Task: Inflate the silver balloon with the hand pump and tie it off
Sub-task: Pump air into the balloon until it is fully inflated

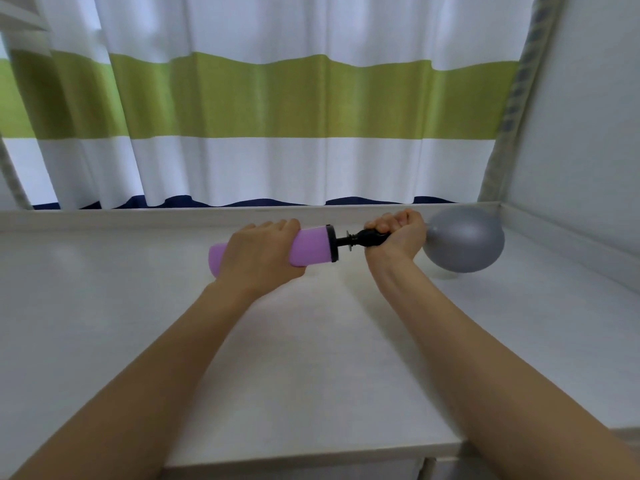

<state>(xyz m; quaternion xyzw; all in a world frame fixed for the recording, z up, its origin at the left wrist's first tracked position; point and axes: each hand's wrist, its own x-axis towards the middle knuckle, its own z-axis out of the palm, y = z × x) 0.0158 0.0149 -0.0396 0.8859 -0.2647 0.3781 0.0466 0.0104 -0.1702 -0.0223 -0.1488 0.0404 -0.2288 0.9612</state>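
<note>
A purple hand pump (311,247) is held level above the white table (311,341). My left hand (259,252) is wrapped around the purple barrel. A short black shaft and nozzle (360,238) stick out of its right end. My right hand (398,233) is closed over the nozzle tip and the balloon's neck, which is hidden in the fist. The silver balloon (465,239) bulges out to the right of that hand, partly filled and rounded, just above the table near the back right corner.
A white, green and navy striped curtain (277,98) hangs right behind the table's raised back edge (138,216). A pale wall (588,133) borders the table on the right. The table's front edge (311,457) lies below my forearms.
</note>
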